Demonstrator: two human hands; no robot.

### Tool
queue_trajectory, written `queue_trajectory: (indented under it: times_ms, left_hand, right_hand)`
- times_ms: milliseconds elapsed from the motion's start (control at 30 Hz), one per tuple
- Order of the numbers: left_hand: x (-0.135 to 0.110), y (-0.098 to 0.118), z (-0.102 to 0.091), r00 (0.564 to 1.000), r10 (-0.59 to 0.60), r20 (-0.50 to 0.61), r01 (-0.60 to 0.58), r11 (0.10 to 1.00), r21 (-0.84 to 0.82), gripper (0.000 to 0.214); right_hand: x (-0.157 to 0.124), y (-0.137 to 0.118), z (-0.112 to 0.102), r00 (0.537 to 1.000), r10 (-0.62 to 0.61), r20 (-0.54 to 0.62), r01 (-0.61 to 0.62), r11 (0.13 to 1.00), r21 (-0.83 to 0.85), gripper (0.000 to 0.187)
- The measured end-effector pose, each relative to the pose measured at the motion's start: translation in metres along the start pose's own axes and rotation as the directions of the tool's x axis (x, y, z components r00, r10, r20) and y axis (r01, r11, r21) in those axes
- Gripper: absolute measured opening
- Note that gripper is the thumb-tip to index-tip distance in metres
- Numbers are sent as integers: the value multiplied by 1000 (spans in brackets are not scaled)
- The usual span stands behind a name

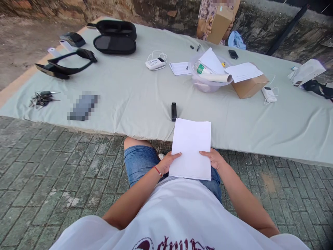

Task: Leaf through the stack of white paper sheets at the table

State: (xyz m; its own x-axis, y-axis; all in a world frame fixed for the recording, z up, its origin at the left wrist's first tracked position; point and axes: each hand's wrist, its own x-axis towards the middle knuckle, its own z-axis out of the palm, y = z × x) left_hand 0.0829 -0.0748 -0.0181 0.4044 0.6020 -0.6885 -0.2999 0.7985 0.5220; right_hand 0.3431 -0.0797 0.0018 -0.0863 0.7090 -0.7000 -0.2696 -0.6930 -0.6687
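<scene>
A stack of white paper sheets (192, 147) lies between my two hands, over my lap, with its far end on the table's front edge. My left hand (168, 161) grips the left side, thumb on top and the other fingers hidden beneath. On the right side, my right hand (212, 158) holds the stack in the same way. The top sheet looks blank. Just beyond the stack's far left corner stands a small black stapler-like device (173, 111), on the cloth.
The cloth-covered table (135, 100) carries a plastic basin (208, 86), a cardboard box (249, 87), a white device with a cable (155, 63), keys (44, 99), a blurred phone (83, 107), a headset (69, 64) and a black case (114, 44). Across it, a person holds a carton (220, 25).
</scene>
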Motion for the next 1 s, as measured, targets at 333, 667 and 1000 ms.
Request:
queue_trajectory:
  times_ms: [333,667,1000]
  left_hand:
    - [-5,107,37,877,369,308,-466,810,357,56]
    - [22,206,88,611,588,529,-790,492,366,68]
    - [41,203,66,705,498,505,-709,473,523,66]
  right_hand:
    - [-10,-72,5,854,-520,-3,516,850,-107,50]
    - [10,-142,5,617,-778,114,776,578,-251,70]
    - [28,-137,-6,702,-694,160,700,631,-334,76]
